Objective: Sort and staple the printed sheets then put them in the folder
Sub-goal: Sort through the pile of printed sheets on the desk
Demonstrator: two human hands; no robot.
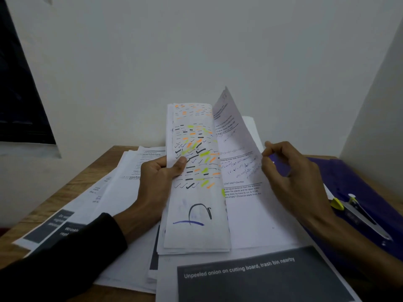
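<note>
My left hand (pixel 160 177) grips a raised stack of sheets (pixel 194 236) by its left edge, thumb on the front page, which is covered in orange, green and black marker dashes. My right hand (pixel 290 171) pinches the right edge of a printed maths sheet (pixel 239 171) and holds it peeled away from the stack. A blue folder (pixel 353 177) lies open on the desk to the right, under my right wrist. On the folder rests a silver stapler (pixel 362 216) with yellow parts.
More printed sheets are spread on the wooden desk (pixel 74 182) to the left (pixel 122 171). A page with a dark panel (pixel 261 277) lies at the near edge. White walls close in behind and at the right.
</note>
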